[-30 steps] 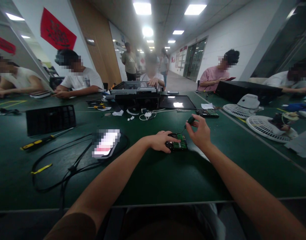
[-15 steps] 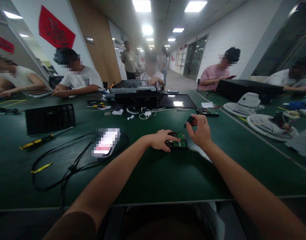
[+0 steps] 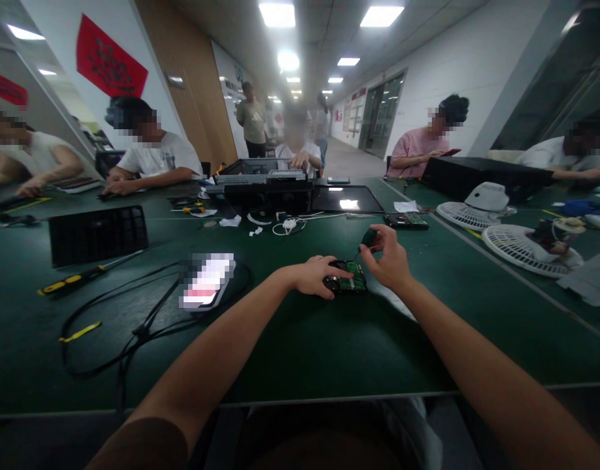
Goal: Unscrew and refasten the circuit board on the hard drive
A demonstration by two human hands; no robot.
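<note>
A hard drive with a green circuit board facing up lies flat on the green table. My left hand grips its left side, with fingers reaching over the board. In my right hand a screwdriver with a dark green handle is pinched between thumb and fingers. The thin shaft slants down to the far edge of the board. Whether its tip sits in a screw is too small to tell.
Left of me lie a lit phone, a black cable and a yellow-black screwdriver. Ahead stands an opened computer case. Another drive-like board and white fan parts are to the right. Several people sit around.
My right hand has shifted slightly left, and the screwdriver handle has turned a little in its fingers. My left hand and the hard drive stay in place.
</note>
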